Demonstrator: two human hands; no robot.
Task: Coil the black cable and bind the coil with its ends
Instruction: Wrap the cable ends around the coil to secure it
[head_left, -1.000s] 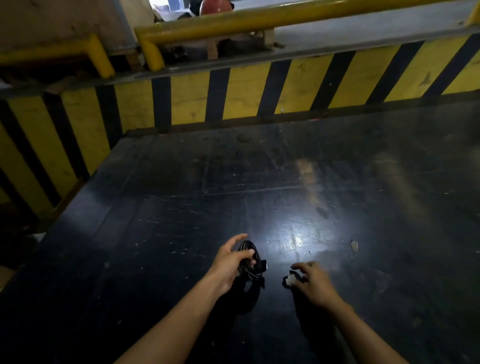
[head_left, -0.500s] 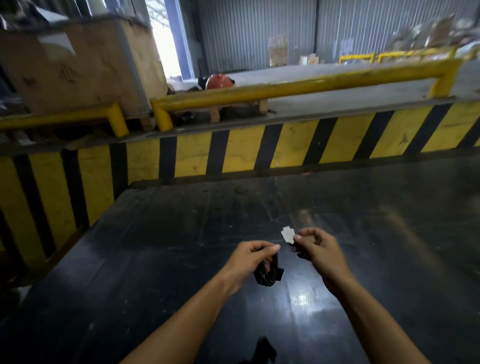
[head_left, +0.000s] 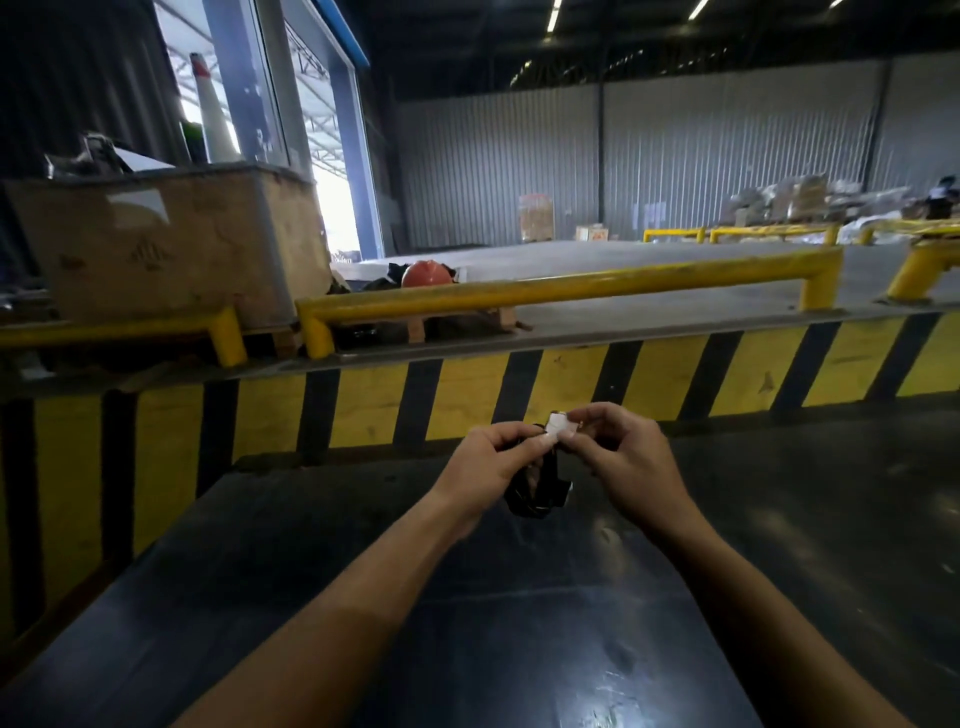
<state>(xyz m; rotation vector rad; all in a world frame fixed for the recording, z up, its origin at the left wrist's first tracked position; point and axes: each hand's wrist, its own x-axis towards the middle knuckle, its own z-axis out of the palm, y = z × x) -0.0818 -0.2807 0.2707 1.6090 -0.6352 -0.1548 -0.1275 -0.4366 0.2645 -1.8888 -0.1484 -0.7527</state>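
A small coil of black cable (head_left: 535, 493) hangs between my two hands, held up above the dark table (head_left: 519, 597). My left hand (head_left: 491, 462) grips the top of the coil, its fingers closed around the loops. My right hand (head_left: 626, 457) pinches the cable's white plug end (head_left: 561, 427) at the top of the coil, right beside my left fingertips. The lower loops of the coil dangle free below the hands. Much of the cable is hidden inside my left fist.
A yellow-and-black striped barrier (head_left: 571, 395) runs along the far and left edges of the table. Behind it stand yellow guard rails (head_left: 571, 288), a worn wooden crate (head_left: 166, 244) and an orange hard hat (head_left: 427, 274).
Both hands have lifted the coil and white plug off the table and brought them together. The view has tilted up from the tabletop toward the warehouse.
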